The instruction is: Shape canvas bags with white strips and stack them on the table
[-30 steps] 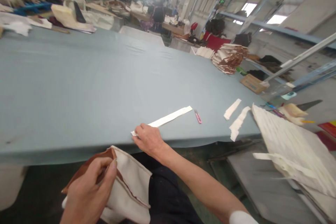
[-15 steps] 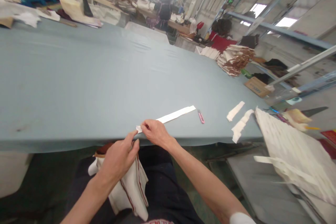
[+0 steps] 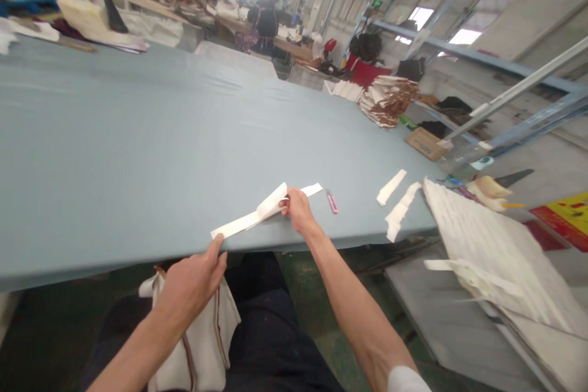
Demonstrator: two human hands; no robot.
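Observation:
A narrow white strip (image 3: 235, 226) lies slantwise along the front edge of the table. My right hand (image 3: 299, 211) pinches a loose layer of backing (image 3: 272, 201), which curls up off the strip and folds back to the right. At the strip's left end, the outstretched forefinger of my left hand (image 3: 195, 282) presses down, its thumb apart; the other fingers are mostly hidden. Below that hand, a cream cloth piece with brown trim (image 3: 209, 324) rests over my lap. Just right of the strip lies a pair of pink thread snips (image 3: 331, 201).
Two off-white scraps (image 3: 391, 187) lie farther right on the blue-grey table (image 3: 151, 135). A pale board with white strips (image 3: 487, 257) stands beside the right corner. Stacked cloth pieces (image 3: 388, 101) and a cardboard box (image 3: 427, 144) sit at the far right. A person (image 3: 267, 21) is in the background.
My right hand has moved right along the strip from its left end, pulling up the loose layer. My left forefinger now presses on that end. The view has shifted to the right.

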